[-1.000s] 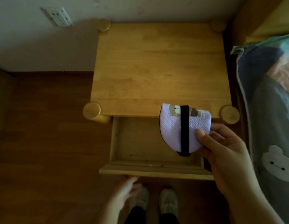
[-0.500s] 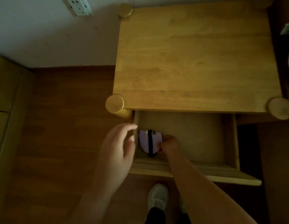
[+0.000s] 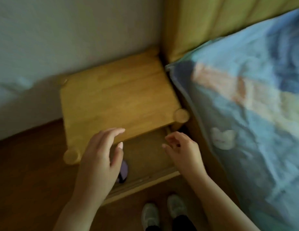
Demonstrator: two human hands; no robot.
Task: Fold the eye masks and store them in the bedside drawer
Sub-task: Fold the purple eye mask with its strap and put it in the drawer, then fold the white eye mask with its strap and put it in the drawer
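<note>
I see nightstand [image 3: 115, 97]: light wood, smooth satin finish. Drawer [image 3: 145, 178]: same wood, matt inside. Eye mask [image 3: 123, 170] at drawer's front-left corner: soft lilac cloth. Bedding [image 3: 245, 114]: printed cloth, matt. Floor [image 3: 28, 164]: dark wood.

Open drawer [image 3: 150, 157], eye mask [image 3: 123, 170] inside, 2 empty hands above

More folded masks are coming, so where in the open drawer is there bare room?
The drawer floor is bare from the purple eye mask at its left end across to the right wall. The left hand covers that left end.
</note>
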